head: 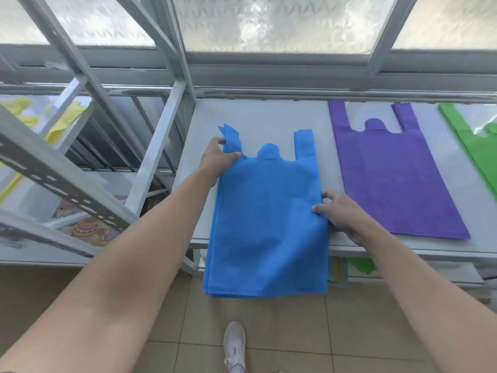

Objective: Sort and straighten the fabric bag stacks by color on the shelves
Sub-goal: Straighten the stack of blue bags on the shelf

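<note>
The person is wearing a white lace-up sneaker [234, 343], with pale laces crossing over its upper and a small dark mark sitting near them, too small to read. Its rounded toe is looking slightly greyed. The left forearm [129, 251] and the right forearm [419, 286] are showing bare along all of their visible length, and the left grip [217, 160] and the right grip [347, 216] are showing bare too.
</note>
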